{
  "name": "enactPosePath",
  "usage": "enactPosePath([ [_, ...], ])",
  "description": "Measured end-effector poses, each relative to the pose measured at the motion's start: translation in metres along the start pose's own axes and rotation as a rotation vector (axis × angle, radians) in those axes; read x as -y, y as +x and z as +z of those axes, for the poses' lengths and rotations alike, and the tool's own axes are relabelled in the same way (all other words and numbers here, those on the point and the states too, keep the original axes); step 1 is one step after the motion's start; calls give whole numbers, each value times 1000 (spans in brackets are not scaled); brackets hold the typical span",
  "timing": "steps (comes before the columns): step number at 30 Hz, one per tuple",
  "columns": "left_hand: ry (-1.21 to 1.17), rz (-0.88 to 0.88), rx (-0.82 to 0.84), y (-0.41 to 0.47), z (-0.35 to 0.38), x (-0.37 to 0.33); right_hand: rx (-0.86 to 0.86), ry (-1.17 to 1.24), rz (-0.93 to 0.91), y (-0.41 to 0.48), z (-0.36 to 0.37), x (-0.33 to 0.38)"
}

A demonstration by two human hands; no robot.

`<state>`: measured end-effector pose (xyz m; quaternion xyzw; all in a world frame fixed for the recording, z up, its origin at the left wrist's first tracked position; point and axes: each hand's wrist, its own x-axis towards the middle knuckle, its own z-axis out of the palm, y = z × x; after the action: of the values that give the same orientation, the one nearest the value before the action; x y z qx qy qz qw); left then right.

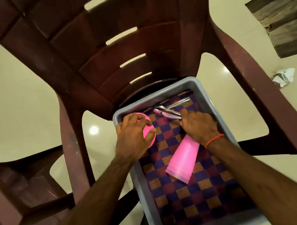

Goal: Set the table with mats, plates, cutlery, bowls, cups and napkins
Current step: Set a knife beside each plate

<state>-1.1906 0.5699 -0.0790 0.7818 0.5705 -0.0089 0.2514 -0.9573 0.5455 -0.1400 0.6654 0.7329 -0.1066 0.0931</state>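
Over the tub (123,116) at the chair (133,38), the left hand (133,135) grips a pink bowl (149,131) and the right hand (197,124) pinches the cutlery (170,112), apparently to lift both out for the table, with a cup (182,157) lying alongside.

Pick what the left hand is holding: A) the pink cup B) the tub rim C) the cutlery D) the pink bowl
D: the left hand grips the pink bowl in the grey tub; the right hand takes the cutlery, and the pink cup lies on its side.
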Motion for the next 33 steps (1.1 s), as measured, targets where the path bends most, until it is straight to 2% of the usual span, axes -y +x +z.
enactPosePath([
  [5,-7,-7,-38,-1,-39,-25,96,647,219,-31,-54,16],
  [8,-11,-41,-11,0,-60,-42,103,914,296,-49,-87,32],
  [10,-140,-24,47,-1,-77,-55,97,1024,336,-62,-111,40],
  [13,-482,-37,131,-9,-94,-76,67,1092,334,-77,-147,52],
  [16,-789,-89,128,-25,-111,-94,35,1107,326,-92,-181,61],
  [21,-1173,-125,253,-52,-157,-120,-30,1097,294,-124,-231,74],
  [25,-1406,-108,264,-74,-192,-134,-64,1176,315,-150,-269,87],
  [28,-1463,-49,272,-87,-213,-133,-67,1199,335,-169,-291,99],
  [33,-1327,72,319,-98,-242,-140,-92,1346,430,-196,-311,119],
])
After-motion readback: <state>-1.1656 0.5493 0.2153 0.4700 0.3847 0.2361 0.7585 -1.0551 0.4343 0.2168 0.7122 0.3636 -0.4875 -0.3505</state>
